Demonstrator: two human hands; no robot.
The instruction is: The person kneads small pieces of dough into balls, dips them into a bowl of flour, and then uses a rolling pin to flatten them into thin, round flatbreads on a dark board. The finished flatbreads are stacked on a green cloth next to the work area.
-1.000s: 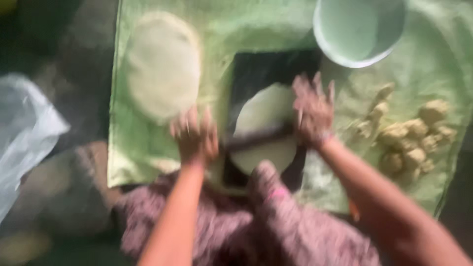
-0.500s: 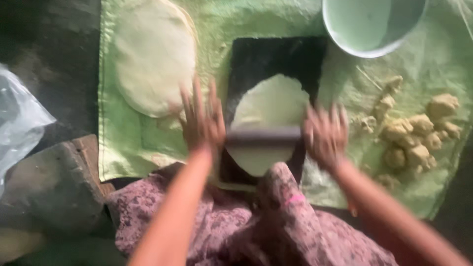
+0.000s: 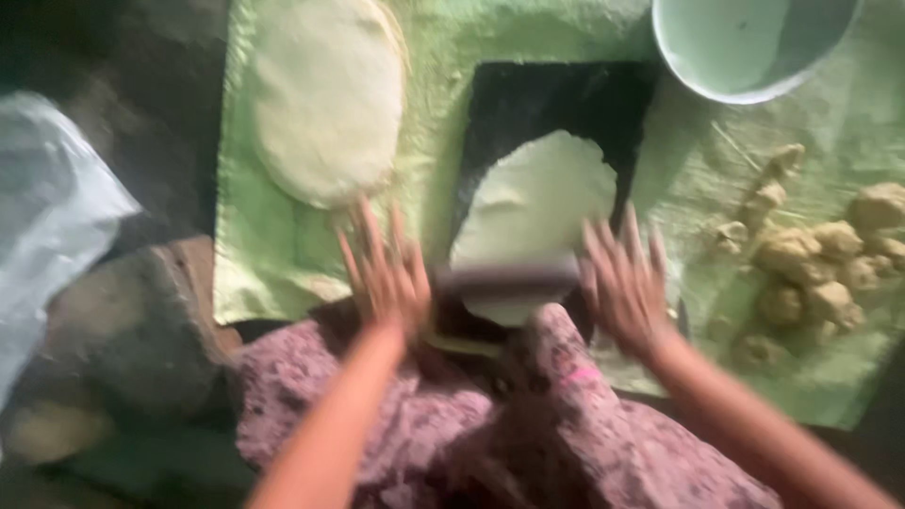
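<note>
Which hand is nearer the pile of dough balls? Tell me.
Right. The right hand lies just beside the dough balls; the left hand is across the dark board, far from them.

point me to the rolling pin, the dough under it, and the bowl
rolling pin (image 3: 506, 279), head view, middle of the bar
dough (image 3: 537, 203), head view, centre of the flat round
bowl (image 3: 702, 83), head view, lower left rim

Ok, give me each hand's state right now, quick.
Left hand: open, fingers spread, palm on the left end of the rolling pin.
Right hand: open, fingers spread, palm on the pin's right end.
</note>
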